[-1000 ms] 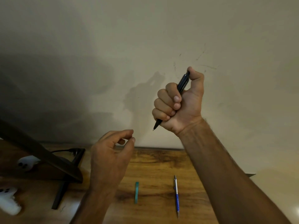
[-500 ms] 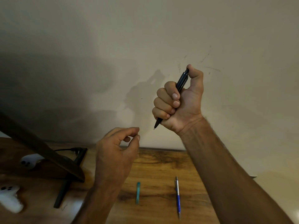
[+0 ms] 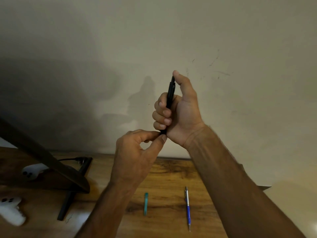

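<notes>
My right hand [image 3: 180, 112] grips a black pen [image 3: 170, 95] upright in front of the wall, fingers curled round the barrel and thumb on its top end. My left hand [image 3: 135, 157] has come up beneath it, and its thumb and forefinger pinch the pen's lower tip, which they hide. On the wooden table [image 3: 171, 172] below lie a blue and silver mechanical pencil [image 3: 187, 207] and a small teal tube [image 3: 145, 203], side by side and apart.
A dark monitor [image 3: 42, 158] on a black stand [image 3: 68, 201] fills the left side, with a cable [image 3: 68, 159] behind it. Two white controllers [image 3: 31, 170] [image 3: 11, 212] lie at the left. A pale wall [image 3: 240, 100] rises behind the table.
My left hand has risen from above the table to the pen's tip and pinched it. My right hand has turned the pen from slanted to nearly upright.
</notes>
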